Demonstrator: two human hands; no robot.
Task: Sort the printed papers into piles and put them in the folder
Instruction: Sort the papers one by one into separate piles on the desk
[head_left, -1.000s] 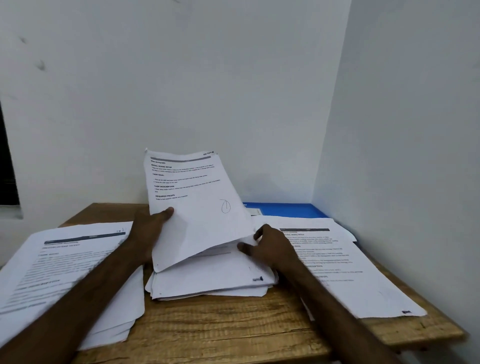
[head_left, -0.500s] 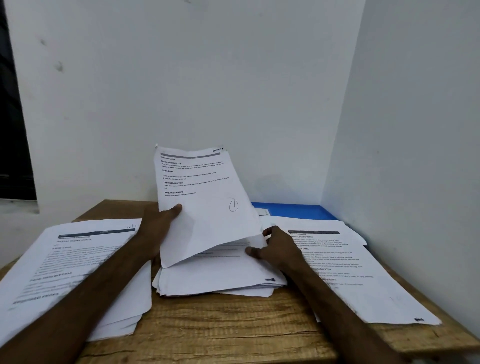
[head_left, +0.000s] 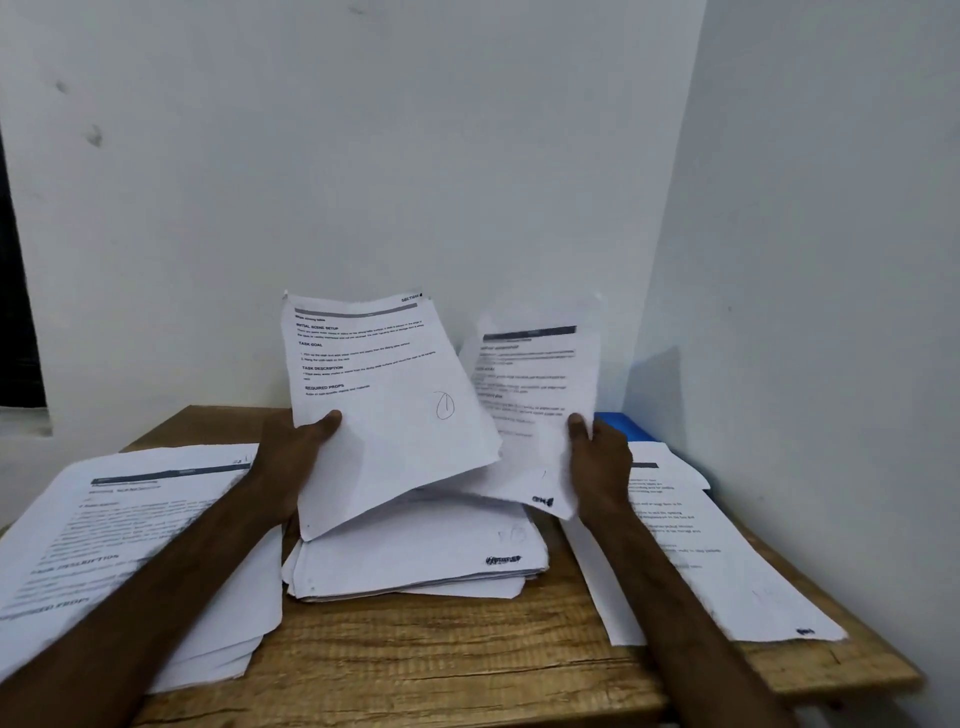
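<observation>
A: What kind of place?
B: Small plain room, desk-work corner. Rough wooden table (head_left: 467, 665) sits in the corner where the white back wall (head_left: 363, 182) meets the side wall (head_left: 831, 260).
A: Office or home?
B: Can't tell. Painted walls, scuff marks (head_left: 94, 136) on the back one, dark opening (head_left: 15, 312) at far left.
A: Why desk work?
B: Printed papers (head_left: 415, 561) in three stacks on the table: left edge, middle, right edge. Blue folder (head_left: 621, 426) at the back right corner, by the side wall.
</observation>
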